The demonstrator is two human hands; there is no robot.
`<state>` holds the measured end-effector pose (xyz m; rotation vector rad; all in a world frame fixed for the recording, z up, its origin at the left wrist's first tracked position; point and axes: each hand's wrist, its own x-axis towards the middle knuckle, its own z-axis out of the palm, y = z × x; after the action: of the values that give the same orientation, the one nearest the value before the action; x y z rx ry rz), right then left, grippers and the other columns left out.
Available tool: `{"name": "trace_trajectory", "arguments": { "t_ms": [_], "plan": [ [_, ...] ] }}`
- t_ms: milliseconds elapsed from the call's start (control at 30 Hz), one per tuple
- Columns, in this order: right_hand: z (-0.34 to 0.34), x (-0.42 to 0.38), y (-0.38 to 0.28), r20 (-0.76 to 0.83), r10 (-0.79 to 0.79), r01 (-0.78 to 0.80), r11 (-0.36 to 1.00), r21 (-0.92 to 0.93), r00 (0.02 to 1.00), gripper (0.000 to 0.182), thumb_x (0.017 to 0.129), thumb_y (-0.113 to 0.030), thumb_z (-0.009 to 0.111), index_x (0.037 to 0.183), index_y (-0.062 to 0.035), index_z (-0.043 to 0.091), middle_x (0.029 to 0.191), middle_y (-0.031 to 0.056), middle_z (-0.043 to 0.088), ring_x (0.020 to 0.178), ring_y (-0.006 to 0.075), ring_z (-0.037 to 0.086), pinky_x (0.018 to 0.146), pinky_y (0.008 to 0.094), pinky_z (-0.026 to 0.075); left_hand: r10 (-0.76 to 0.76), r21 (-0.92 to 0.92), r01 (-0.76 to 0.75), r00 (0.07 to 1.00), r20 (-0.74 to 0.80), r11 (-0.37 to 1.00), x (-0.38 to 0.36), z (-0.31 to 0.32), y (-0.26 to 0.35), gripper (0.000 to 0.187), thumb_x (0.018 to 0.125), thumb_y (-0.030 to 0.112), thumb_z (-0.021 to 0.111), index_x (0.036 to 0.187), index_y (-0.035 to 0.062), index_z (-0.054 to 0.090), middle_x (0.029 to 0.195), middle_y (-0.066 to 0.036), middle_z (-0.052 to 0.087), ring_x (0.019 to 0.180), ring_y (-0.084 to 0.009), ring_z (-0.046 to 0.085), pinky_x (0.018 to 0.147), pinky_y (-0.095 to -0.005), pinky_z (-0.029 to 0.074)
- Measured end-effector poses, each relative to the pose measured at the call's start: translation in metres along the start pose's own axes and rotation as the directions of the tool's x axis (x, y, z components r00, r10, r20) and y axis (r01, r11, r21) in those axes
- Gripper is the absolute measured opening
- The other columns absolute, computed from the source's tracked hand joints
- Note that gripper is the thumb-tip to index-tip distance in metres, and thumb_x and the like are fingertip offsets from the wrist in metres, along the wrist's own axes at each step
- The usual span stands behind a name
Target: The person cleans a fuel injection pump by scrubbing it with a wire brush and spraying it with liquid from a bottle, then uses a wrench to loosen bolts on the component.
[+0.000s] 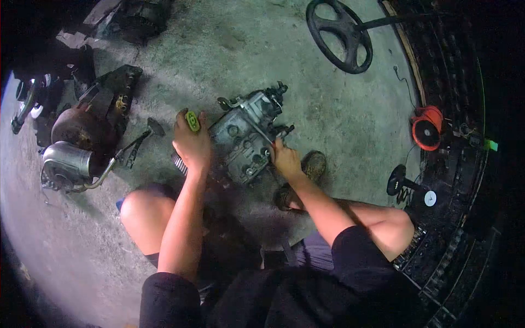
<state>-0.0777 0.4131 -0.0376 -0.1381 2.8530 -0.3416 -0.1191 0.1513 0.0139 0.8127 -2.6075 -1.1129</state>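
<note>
A grey metal engine part (238, 127) with bolt holes and fittings lies on the concrete floor between my hands. My left hand (192, 146) is closed around a small yellow-green object (192, 121) with dark markings, at the part's left side; its exact kind I cannot make out. In my right hand (287, 160) is a screwdriver (263, 133), its thin metal shaft slanting up-left over the top of the part. A bit of red shows at my fingers. Whether the tip touches the metal is too small to tell. Below my left wrist sits a ribbed piece (179, 163).
On the left stand a silver round housing (68, 161), a rusty drum-like part (82, 128) and a T-shaped metal piece (156, 127). A steering wheel (339, 35) is at the upper right. An orange fan-like device (427, 128) and dark racks line the right side.
</note>
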Motion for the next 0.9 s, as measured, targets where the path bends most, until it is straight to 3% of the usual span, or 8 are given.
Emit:
{"name": "trace_trajectory", "arguments": {
  "t_ms": [133,167,267,367,467,567,667,900],
  "plan": [
    [-0.004,0.037,-0.033,-0.05,-0.09,0.09,0.996,0.01,0.995,0.032,0.099,-0.036,0.056,0.106,-0.0049,0.051,0.07,0.0203,0.067,0.064,0.0422,0.067,0.058,0.0525,0.053,-0.006,-0.017,0.006,1.0,0.008,1.0,-0.009,-0.003,0.003,0.043,0.094,0.034,0.065,0.123,0.0036,0.055,0.108,-0.024,0.066,0.101,-0.0463,0.063,0.083,-0.0499,0.05],
    [-0.002,0.037,-0.033,-0.066,-0.074,0.074,0.997,0.004,0.995,0.036,0.099,-0.038,0.055,0.111,-0.004,0.05,0.069,0.0206,0.067,0.064,0.0426,0.067,0.058,0.0527,0.052,-0.005,-0.02,0.005,1.0,-0.006,1.0,-0.006,-0.003,0.004,0.044,0.094,0.034,0.065,0.123,0.0035,0.055,0.107,-0.025,0.066,0.1,-0.0462,0.063,0.083,-0.0498,0.05],
    [-0.002,-0.01,-0.007,0.095,0.017,-0.018,1.0,0.007,0.995,0.032,0.101,-0.037,0.05,0.101,-0.0054,0.048,0.079,0.0227,0.069,0.074,0.0429,0.069,0.064,0.0534,0.054,-0.06,-0.013,0.06,0.998,-0.003,0.998,-0.005,0.0,0.002,0.043,0.094,0.035,0.065,0.123,0.0042,0.055,0.106,-0.025,0.066,0.098,-0.0459,0.064,0.083,-0.0496,0.05],
    [-0.014,-0.002,-0.015,0.104,0.098,-0.101,0.995,0.027,0.99,0.034,0.1,-0.038,0.051,0.105,-0.0049,0.049,0.08,0.0239,0.069,0.073,0.0444,0.068,0.065,0.0543,0.054,0.031,-0.018,-0.031,1.0,0.001,0.999,-0.004,0.001,-0.005,0.042,0.094,0.035,0.064,0.123,0.0051,0.055,0.108,-0.025,0.066,0.098,-0.0456,0.064,0.083,-0.0504,0.05],
    [-0.004,0.012,-0.007,0.085,0.002,-0.007,0.998,0.056,0.996,0.035,0.1,-0.038,0.052,0.11,-0.0045,0.049,0.081,0.0251,0.069,0.073,0.0459,0.068,0.065,0.0553,0.053,-0.052,-0.033,0.053,0.998,0.028,0.998,-0.006,0.0,0.0,0.042,0.094,0.035,0.064,0.123,0.0053,0.055,0.108,-0.025,0.066,0.099,-0.0456,0.064,0.082,-0.051,0.05],
    [0.007,-0.029,0.007,0.068,0.052,-0.054,0.998,0.018,0.996,0.035,0.1,-0.037,0.052,0.112,-0.0043,0.049,0.075,0.0233,0.068,0.07,0.0442,0.068,0.063,0.055,0.053,0.0,-0.01,0.0,1.0,0.018,1.0,-0.004,0.007,-0.012,0.044,0.094,0.036,0.065,0.122,0.0047,0.055,0.109,-0.025,0.066,0.1,-0.0455,0.064,0.082,-0.0507,0.05],
    [0.001,-0.011,0.008,0.035,0.028,-0.031,0.997,0.07,0.999,0.034,0.1,-0.036,0.053,0.112,-0.0045,0.049,0.072,0.0222,0.067,0.07,0.0437,0.068,0.062,0.055,0.053,0.012,-0.057,-0.012,1.0,0.005,0.998,-0.004,0.002,-0.003,0.044,0.094,0.036,0.065,0.123,0.0041,0.055,0.111,-0.025,0.066,0.101,-0.0454,0.064,0.083,-0.0501,0.049],
    [-0.006,0.038,-0.044,0.057,-0.029,0.025,0.997,0.078,0.998,0.03,0.099,-0.035,0.056,0.108,-0.0068,0.051,0.074,0.0203,0.069,0.066,0.0436,0.068,0.062,0.0556,0.053,-0.03,-0.023,0.031,0.999,0.042,0.999,-0.007,0.003,-0.008,0.045,0.093,0.036,0.065,0.123,0.0041,0.056,0.112,-0.024,0.066,0.103,-0.0455,0.063,0.086,-0.0492,0.049]
  ]
}}
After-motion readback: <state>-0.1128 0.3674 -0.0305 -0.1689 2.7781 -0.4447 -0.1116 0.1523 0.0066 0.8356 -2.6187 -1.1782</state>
